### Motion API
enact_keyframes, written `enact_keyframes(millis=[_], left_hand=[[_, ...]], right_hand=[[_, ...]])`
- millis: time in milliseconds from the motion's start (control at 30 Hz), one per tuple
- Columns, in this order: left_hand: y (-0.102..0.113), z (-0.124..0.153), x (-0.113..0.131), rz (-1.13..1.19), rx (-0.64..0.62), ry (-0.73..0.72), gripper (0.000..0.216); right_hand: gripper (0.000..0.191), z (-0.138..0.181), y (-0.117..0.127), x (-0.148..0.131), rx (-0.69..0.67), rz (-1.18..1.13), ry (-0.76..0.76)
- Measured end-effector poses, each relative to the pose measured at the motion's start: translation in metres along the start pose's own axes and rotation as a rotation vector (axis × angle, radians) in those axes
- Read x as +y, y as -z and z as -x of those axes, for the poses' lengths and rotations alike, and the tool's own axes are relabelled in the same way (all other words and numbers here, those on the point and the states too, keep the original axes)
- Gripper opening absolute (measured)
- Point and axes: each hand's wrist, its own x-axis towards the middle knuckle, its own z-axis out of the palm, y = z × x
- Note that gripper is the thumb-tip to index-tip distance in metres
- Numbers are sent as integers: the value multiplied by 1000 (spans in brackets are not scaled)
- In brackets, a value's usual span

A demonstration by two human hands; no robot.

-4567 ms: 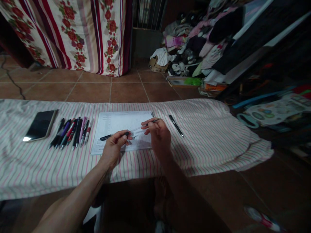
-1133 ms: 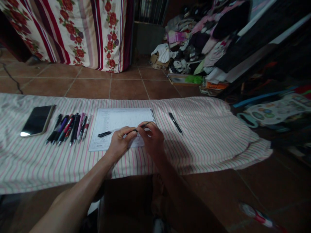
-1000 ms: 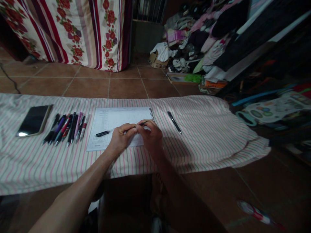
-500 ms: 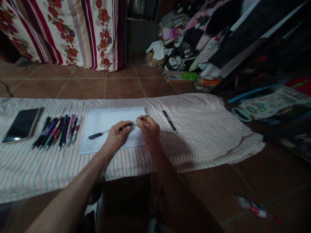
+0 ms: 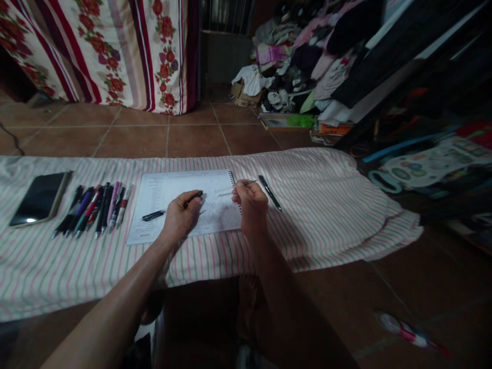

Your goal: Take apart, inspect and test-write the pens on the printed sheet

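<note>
I judge the step in hand to be work on a pen that is in two parts. My left hand (image 5: 180,215) has the black barrel (image 5: 152,216), its fingers curled round the middle with the thumb along it. My right hand (image 5: 251,202) pinches what I take to be the refill (image 5: 249,183) between thumb and fingertips. Both parts are above the notebook (image 5: 184,179), clear of each other, with a gap between my hands.

As I see it, the next move calls for a light, steady pinch, since the refill is so slim; bringing the two parts together would take careful lining up of their ends.

The barrel slants across my left hand, one black end showing over the notebook's left part, the other poking out past my fingers; the middle is hidden. The refill looks thin and pale toward the left, with a dark end on the other side of my fingers, lying nearly level. Its tip is too blurred to make out. A spare pen (image 5: 270,192) lies just beyond my right hand on the cloth-covered surface (image 5: 326,205).
</note>
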Motion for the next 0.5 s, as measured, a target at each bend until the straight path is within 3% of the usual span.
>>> enact_keyframes(millis=[367,500], left_hand=[[-13,5,-13,-169,-91,-200,22],[-12,6,-14,-227,-88,-203,23]], right_hand=[[24,2,-1,9,-45,34,-105],[24,2,3,11,-31,95,-127]])
